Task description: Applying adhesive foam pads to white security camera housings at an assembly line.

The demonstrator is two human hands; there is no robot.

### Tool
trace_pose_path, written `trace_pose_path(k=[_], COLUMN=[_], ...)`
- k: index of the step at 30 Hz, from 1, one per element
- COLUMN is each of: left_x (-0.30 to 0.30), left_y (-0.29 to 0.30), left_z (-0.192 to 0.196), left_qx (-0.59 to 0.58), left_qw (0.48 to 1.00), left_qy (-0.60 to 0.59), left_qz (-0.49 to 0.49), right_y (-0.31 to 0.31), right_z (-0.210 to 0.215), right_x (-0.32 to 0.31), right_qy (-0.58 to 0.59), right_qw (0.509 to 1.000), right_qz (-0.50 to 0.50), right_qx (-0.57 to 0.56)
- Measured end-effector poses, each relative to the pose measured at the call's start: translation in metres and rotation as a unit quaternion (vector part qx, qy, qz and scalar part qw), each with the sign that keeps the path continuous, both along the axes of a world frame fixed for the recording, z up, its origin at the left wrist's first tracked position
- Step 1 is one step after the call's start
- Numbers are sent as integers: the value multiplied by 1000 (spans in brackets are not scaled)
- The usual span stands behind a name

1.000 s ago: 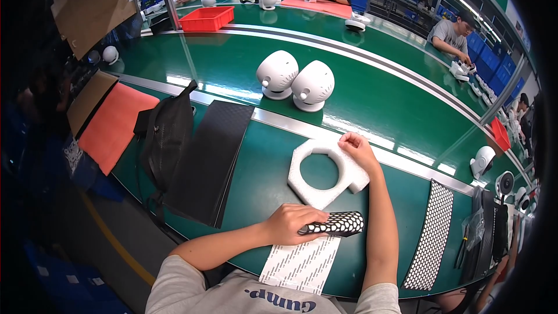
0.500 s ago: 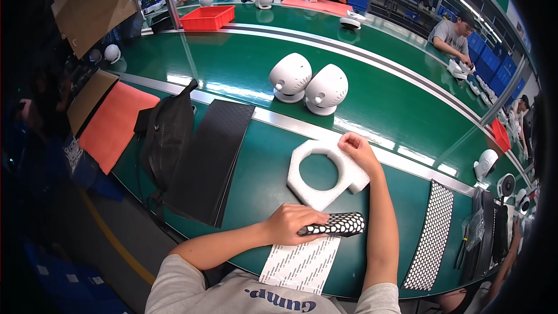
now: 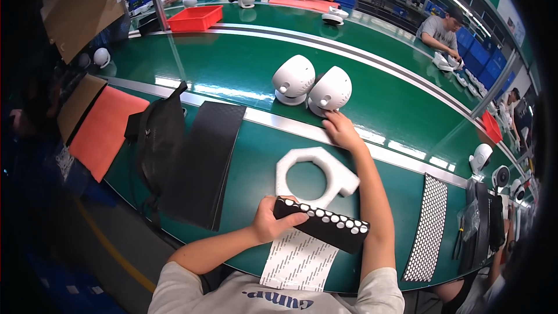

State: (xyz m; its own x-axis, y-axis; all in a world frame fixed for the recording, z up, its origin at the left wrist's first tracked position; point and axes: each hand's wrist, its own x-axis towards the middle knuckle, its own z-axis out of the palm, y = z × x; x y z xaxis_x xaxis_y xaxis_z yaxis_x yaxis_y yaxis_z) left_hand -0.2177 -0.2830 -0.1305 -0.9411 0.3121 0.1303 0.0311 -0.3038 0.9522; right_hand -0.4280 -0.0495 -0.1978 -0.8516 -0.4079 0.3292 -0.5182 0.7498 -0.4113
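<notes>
My left hand (image 3: 272,221) grips the left end of a black strip with rows of white dots (image 3: 322,224), held just above a white sheet of dots (image 3: 299,259) at the table's near edge. My right hand (image 3: 340,131) reaches forward, fingers spread, to the base of a white dome-shaped device (image 3: 330,91) on the green belt (image 3: 232,64). A second white dome-shaped device (image 3: 293,79) stands touching it on the left. A white foam ring-shaped block (image 3: 314,175) lies between my arms.
A black foam mat (image 3: 203,160) and a black bag (image 3: 158,139) lie to my left, an orange pad (image 3: 104,131) beyond. A black perforated strip (image 3: 429,227) lies at right. A red bin (image 3: 195,18) stands far back, where other people work.
The two white domes have travelled right along the belt. My right hand left the foam block and reached forward to the right dome. My left hand kept the dotted strip.
</notes>
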Motion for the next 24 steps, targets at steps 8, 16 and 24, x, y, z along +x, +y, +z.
trace_pose_path(k=[8,16,24], left_x=[2,3,4], left_y=[-8,3,2], left_z=[-28,-14,-21], left_qx=[23,-3,-59], left_qw=[999,999,995], left_qy=[26,34,80], left_qz=[42,8,-3], right_y=[-30,-6,53], right_z=[-22,21,125], right_x=[-13,17,84], right_qy=[70,230,-151], right_qw=[958,928,880], right_qz=[-176,-289,-133], right_qx=[214,60,-429])
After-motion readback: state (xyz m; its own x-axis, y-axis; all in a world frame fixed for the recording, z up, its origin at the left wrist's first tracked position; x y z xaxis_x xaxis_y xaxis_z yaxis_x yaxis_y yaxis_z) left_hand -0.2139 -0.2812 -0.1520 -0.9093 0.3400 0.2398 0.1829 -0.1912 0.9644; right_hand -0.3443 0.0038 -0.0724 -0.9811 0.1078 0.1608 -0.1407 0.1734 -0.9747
